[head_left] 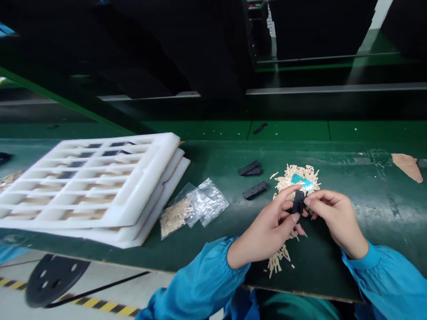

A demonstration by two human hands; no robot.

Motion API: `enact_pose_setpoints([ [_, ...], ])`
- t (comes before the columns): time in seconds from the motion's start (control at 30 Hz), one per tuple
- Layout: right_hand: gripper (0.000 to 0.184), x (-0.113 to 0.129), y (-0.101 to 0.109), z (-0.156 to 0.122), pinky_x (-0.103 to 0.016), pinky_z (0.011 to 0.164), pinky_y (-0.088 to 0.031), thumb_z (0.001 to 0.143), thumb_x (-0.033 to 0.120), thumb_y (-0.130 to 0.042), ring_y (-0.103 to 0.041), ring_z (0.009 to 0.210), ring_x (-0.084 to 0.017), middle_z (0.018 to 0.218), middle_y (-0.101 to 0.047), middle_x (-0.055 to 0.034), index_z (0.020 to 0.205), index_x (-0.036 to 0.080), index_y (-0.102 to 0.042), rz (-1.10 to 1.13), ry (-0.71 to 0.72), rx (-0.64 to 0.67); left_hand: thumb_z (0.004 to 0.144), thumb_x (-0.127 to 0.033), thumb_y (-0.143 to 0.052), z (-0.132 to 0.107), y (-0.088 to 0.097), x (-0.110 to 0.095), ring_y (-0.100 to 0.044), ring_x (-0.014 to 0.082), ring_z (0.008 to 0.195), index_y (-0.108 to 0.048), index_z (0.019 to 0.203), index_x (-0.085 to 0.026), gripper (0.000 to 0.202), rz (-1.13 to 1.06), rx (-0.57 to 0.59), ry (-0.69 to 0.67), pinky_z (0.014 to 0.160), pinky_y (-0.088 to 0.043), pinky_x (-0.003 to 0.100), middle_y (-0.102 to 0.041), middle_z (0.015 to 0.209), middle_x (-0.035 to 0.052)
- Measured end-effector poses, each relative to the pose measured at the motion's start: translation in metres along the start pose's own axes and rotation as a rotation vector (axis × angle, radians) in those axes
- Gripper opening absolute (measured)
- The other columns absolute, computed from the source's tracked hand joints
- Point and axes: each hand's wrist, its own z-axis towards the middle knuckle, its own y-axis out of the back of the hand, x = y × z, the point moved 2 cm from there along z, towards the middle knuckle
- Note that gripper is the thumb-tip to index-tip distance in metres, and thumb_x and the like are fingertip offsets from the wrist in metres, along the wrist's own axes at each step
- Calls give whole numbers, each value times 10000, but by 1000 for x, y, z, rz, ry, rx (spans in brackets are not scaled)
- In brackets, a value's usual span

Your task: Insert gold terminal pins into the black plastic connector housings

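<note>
Head view: narrow black plastic connector housing (298, 202) standing upright.

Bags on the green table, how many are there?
2. One clear bag of tan pieces lies beside the white foam trays, and a second clear bag overlaps its right side. Others could be hidden underneath.

Soft even light, bowed edges
</note>
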Motion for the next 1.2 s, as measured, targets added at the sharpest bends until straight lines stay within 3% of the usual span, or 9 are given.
enact_pose_setpoints([
  [1.2, 119, -5, 2, -1, -205, 510, -543, 747, 307, -843, -679, 561, -138, 636, -737, -29, 738, 196, -802, 38, -26, -30, 1012, -157, -488, -3, 0, -3, -739, 173, 820, -341, 1551, -273, 570, 88, -5, -28, 706, -577, 272, -645, 1074, 76],
])
